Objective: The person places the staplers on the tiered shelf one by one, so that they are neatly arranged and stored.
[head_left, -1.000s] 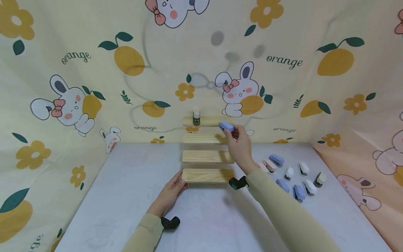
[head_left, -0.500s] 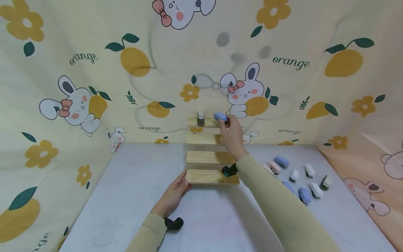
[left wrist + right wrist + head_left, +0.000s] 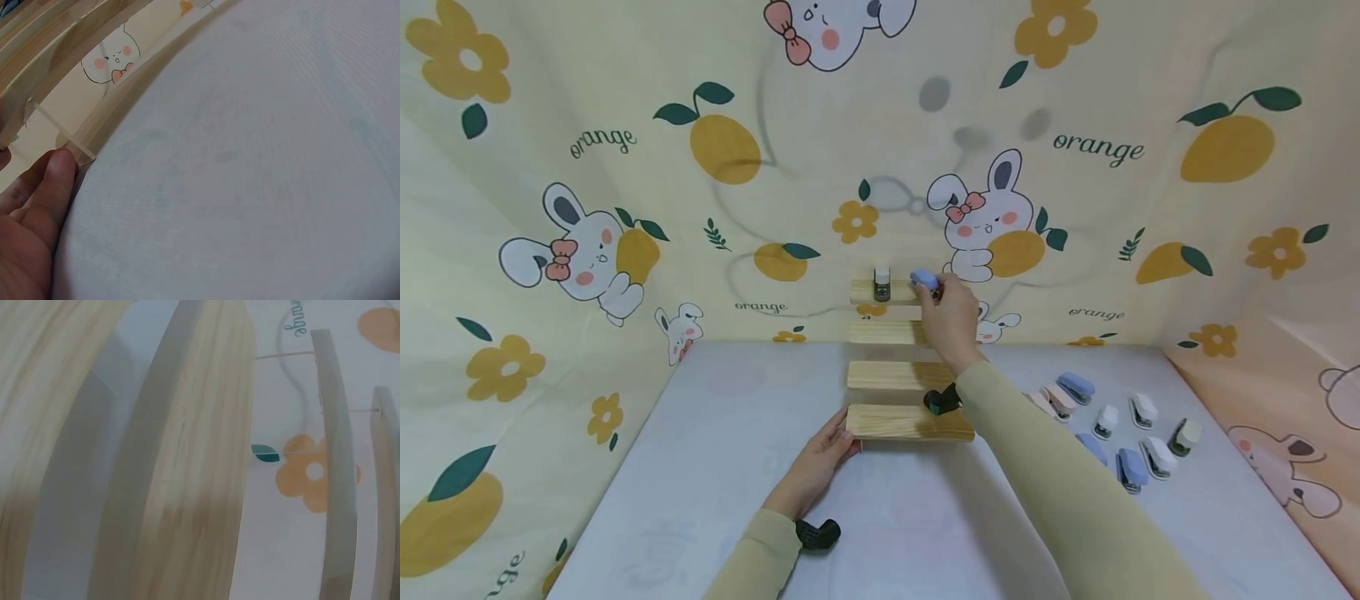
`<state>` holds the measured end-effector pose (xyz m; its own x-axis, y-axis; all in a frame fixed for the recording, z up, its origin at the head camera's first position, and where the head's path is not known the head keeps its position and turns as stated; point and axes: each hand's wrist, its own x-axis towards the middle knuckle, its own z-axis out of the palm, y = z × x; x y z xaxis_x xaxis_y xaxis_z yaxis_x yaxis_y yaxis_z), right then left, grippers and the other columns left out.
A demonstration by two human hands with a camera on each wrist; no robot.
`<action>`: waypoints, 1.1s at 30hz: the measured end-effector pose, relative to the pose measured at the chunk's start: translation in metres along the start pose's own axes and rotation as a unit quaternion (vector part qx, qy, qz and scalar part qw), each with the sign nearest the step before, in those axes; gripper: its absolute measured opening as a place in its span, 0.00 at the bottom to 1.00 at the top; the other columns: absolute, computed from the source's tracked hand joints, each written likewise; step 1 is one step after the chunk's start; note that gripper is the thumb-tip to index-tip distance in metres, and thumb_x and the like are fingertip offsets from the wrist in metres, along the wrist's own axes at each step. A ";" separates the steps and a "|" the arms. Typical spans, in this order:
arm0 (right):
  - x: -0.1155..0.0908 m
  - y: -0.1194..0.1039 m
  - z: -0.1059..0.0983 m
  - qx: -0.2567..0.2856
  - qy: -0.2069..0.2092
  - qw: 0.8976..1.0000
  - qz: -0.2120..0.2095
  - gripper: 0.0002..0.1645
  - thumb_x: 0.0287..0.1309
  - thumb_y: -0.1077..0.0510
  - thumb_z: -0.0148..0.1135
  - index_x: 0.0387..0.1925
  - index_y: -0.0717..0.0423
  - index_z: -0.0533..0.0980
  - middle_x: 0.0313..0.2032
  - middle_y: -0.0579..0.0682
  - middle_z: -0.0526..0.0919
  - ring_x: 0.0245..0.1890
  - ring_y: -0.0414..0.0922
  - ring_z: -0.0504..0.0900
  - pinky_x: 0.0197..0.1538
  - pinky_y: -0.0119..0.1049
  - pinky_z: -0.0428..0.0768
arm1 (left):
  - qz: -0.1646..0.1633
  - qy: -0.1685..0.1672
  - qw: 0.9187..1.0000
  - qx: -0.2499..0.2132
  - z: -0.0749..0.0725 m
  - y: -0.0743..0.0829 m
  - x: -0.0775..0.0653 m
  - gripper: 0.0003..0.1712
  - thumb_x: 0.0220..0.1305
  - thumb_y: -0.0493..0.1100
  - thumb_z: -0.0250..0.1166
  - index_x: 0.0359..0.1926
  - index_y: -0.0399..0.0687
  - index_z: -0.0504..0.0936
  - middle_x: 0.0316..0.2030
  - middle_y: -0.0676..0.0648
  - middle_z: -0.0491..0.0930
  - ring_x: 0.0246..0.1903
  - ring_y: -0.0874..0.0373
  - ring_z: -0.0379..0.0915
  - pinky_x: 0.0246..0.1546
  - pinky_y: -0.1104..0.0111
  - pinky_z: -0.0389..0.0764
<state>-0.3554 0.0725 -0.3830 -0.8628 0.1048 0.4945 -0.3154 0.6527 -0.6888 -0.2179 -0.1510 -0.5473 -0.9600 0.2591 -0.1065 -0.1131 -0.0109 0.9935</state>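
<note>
A four-tier wooden display rack [image 3: 910, 423] with stepped boards stands in the middle. My left hand [image 3: 814, 465] grips the left end of its lowest board; in the left wrist view the fingers [image 3: 59, 169] are against the clear side support [image 3: 65, 131]. At the top board [image 3: 861, 292], my right hand [image 3: 951, 321] pinches a small blue stapler [image 3: 923, 278] near the right end. A small white-topped stapler [image 3: 882, 285] sits on the same board, to its left. The right wrist view shows only the rack boards [image 3: 200, 444], without the hand.
On the table's right side lie several more small staplers, among them a blue one [image 3: 1077, 387], a pink one [image 3: 1060, 402], a white one [image 3: 1159, 457] and a dark one with a pale top [image 3: 1184, 437]. A patterned cloth [image 3: 820, 133] hangs behind the table [image 3: 715, 442].
My right hand has carried the blue stapler leftward and up to the top board, close over it. The left hand keeps its place on the rack; the head view has shifted slightly.
</note>
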 end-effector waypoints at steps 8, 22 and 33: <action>-0.001 -0.003 -0.001 -0.029 -0.039 0.999 -0.007 0.29 0.63 0.45 0.62 0.58 0.59 0.71 0.41 0.53 0.82 0.42 0.50 0.76 0.51 0.47 0.70 | 0.003 0.002 1.000 -0.003 -0.001 -0.001 -0.002 0.35 0.73 0.51 0.52 0.76 0.60 0.50 0.73 0.48 0.53 0.65 0.52 0.63 0.60 0.67 0.66; 0.006 0.015 -0.014 -0.081 -0.141 0.980 -0.114 0.33 0.67 0.56 0.59 0.70 0.54 0.62 0.60 0.57 0.74 0.59 0.58 0.69 0.63 0.54 0.61 | 0.003 0.007 1.000 0.003 -0.002 -0.001 -0.001 0.35 0.73 0.53 0.52 0.76 0.60 0.50 0.73 0.48 0.52 0.65 0.53 0.63 0.61 0.66 0.66; 0.005 0.015 -0.003 -0.087 -0.105 0.986 -0.092 0.32 0.67 0.51 0.59 0.69 0.47 0.62 0.60 0.53 0.75 0.62 0.55 0.66 0.62 0.54 0.55 | -0.003 0.015 1.000 0.017 0.001 -0.001 0.000 0.35 0.73 0.54 0.51 0.76 0.61 0.50 0.73 0.48 0.54 0.64 0.54 0.64 0.61 0.65 0.67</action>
<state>-0.3633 0.0853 -0.3893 -0.8657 -0.1740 0.4694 -0.4181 0.7669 -0.4869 -0.2175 -0.1496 -0.5479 -0.9667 0.2295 -0.1130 -0.1106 0.0236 0.9936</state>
